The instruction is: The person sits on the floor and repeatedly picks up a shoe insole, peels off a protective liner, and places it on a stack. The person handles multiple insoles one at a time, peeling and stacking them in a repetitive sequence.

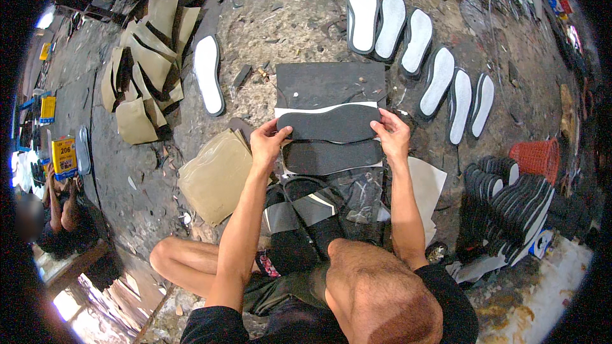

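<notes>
Left hand [268, 143] and right hand [395, 136], fingers clamped on opposite ends of the black sole [328, 123], right at the near side of the black board [325, 78]! White-faced soles [438, 81] fan out beyond and right of that board, seemingly done; the held one looks unfinished, a second black sole [331, 157] lying just nearer.

We see a matt, foam-like upper sole [328, 126], while the lower sole [331, 158] has a faint sheen. We find the tan stack [213, 178] smooth and slightly glossy, the white sheet [430, 185] papery, the basket [534, 156] plastic, the floor [252, 28] rough and gritty.
</notes>
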A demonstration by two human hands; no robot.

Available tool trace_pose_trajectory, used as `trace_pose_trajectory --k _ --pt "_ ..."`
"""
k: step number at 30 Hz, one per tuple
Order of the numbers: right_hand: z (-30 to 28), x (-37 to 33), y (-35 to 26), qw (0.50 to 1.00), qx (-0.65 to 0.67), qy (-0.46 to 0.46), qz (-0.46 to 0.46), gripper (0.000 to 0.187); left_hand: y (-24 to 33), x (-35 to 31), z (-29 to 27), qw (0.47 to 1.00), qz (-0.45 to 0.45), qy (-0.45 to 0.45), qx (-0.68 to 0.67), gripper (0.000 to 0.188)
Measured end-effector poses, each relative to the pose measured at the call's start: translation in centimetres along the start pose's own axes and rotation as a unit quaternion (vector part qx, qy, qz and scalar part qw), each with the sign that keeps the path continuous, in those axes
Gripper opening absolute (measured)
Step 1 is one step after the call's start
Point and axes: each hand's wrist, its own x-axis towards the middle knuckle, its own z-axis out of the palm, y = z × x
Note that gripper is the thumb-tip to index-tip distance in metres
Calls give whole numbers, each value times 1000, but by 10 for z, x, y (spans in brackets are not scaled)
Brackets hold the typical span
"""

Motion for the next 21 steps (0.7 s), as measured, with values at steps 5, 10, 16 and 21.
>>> trace_pose_trajectory --k 5,10,16,21 --pt "6 2 1 1000 26 7 -8 45 -3 3 -2 1000 -5 3 -27 48" --pt "5 5 5 1000 17 5 1 44 -1 8 -4 1000 -23 -7 -18 47" --pt "9 3 8 1000 -2 16 -19 42 -8 12 -3 999 -23 -12 -43 44" --pt "14 -19 -30 862 -398 182 -255 41 -6 8 0 999 -29 26 18 39"
